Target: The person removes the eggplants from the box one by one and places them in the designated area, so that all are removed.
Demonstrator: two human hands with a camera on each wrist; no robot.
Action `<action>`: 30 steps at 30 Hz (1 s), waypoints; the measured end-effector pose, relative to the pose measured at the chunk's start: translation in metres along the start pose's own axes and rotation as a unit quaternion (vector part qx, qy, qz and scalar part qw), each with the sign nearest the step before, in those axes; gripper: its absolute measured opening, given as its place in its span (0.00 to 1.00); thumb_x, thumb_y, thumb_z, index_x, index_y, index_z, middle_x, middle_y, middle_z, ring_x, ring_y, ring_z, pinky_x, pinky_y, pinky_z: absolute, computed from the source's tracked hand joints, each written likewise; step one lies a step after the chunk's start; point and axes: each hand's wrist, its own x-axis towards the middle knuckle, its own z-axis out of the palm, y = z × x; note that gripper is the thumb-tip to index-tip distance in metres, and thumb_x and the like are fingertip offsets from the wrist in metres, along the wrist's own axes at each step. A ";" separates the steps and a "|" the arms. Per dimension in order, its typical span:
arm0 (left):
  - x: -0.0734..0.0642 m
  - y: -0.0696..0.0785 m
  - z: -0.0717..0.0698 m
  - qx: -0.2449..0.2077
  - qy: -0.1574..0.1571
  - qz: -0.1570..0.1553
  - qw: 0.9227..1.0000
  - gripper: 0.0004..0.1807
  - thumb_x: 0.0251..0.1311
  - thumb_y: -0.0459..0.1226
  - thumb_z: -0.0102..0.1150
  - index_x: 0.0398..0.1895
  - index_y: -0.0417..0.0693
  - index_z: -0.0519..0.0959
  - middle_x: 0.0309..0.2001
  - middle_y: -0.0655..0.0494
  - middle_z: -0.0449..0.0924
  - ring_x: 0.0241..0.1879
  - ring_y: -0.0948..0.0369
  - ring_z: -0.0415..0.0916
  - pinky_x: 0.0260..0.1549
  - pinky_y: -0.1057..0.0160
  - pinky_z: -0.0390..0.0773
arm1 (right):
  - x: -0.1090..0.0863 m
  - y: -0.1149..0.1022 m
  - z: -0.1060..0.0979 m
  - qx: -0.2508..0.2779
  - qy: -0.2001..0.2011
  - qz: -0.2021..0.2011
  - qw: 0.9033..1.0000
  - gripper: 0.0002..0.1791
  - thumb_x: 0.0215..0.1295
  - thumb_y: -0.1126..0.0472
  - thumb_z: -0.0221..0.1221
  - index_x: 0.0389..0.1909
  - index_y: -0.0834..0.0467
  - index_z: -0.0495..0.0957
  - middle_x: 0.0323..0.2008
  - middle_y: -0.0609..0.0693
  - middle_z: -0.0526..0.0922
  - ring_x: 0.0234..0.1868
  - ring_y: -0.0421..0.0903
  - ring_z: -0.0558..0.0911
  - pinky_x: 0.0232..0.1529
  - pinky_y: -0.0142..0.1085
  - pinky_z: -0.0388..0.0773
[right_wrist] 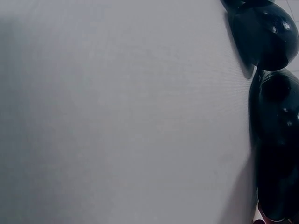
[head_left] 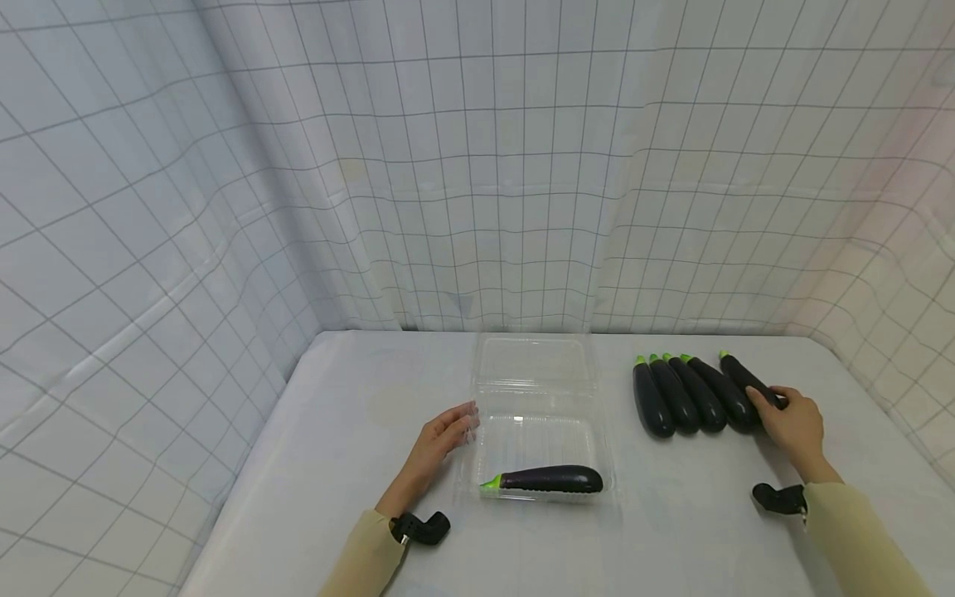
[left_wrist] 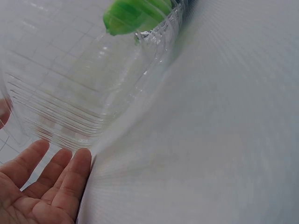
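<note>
An open clear plastic clamshell box [head_left: 537, 427] lies on the table, its lid [head_left: 533, 362] folded back behind the base. One eggplant [head_left: 552, 478] lies along the base's near side, green stem to the left. My left hand [head_left: 445, 433] is at the box's left wall; in the left wrist view its fairly straight fingers [left_wrist: 77, 170] are right at the ribbed plastic. With thumb and fingers on either side, my right hand [head_left: 794, 424] grips the blunt end of the rightmost eggplant [head_left: 742, 375], whose stem points away from me.
Several more eggplants [head_left: 675, 394] lie side by side right of the box, stems toward the back. A white cloth covers the table [head_left: 358, 390]. Checked curtains [head_left: 477, 191] hang behind it and along both sides.
</note>
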 end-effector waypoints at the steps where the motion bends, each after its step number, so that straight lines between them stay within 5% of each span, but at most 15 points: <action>1: 0.000 -0.001 0.000 0.001 0.001 0.001 1.000 0.26 0.70 0.44 0.49 0.65 0.38 0.67 0.64 0.47 0.67 0.62 0.52 0.65 0.56 0.55 0.69 | 0.000 0.000 0.000 -0.001 0.000 0.000 1.000 0.41 0.70 0.41 0.46 0.57 0.79 0.63 0.49 0.80 0.68 0.47 0.73 0.70 0.44 0.60 0.67; 30: 0.000 0.000 0.001 0.010 0.009 -0.004 1.000 0.25 0.70 0.44 0.50 0.65 0.40 0.68 0.64 0.49 0.68 0.62 0.53 0.66 0.57 0.53 0.68 | -0.005 -0.004 -0.001 0.025 0.036 0.016 0.999 0.41 0.70 0.46 0.47 0.59 0.83 0.56 0.52 0.81 0.63 0.54 0.74 0.62 0.53 0.61 0.59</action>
